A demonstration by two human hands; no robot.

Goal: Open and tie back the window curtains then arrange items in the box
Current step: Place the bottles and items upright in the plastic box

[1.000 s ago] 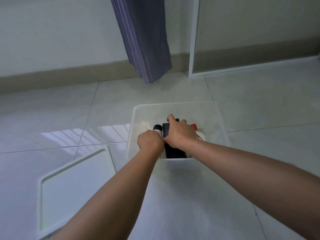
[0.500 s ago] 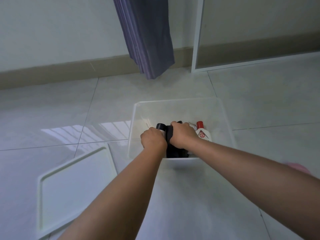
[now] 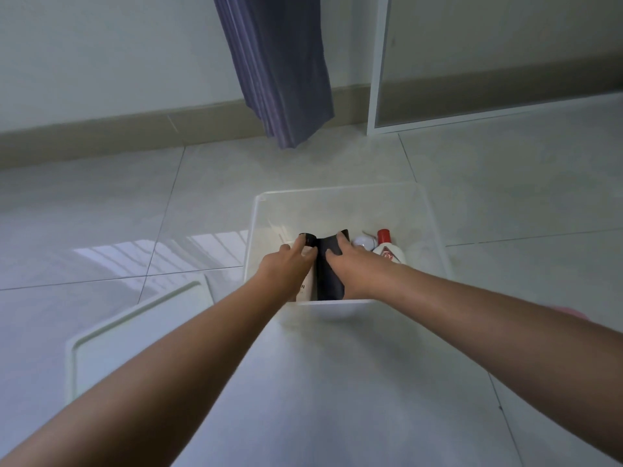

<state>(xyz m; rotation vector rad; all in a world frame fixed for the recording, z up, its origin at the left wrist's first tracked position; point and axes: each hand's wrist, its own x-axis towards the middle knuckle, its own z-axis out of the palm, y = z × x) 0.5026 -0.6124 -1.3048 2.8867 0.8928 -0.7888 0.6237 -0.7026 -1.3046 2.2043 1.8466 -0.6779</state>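
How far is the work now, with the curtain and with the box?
Done: the curtain hangs gathered aside, though no tie is visible. In hand: the left hand touches a black-capped bottle and the right hand a black item, inside the clear box. Left: settling these beside the red-capped bottle; the lid lies on the floor.

Inside the box (image 3: 435, 237): capped bottle (image 3: 307, 261) leftmost, flat pouch (image 3: 328, 274) just right of it, second bottle (image 3: 387, 252) rightmost. Left of the box, lid (image 3: 135, 335) on floor. Behind it, curtain (image 3: 279, 69).
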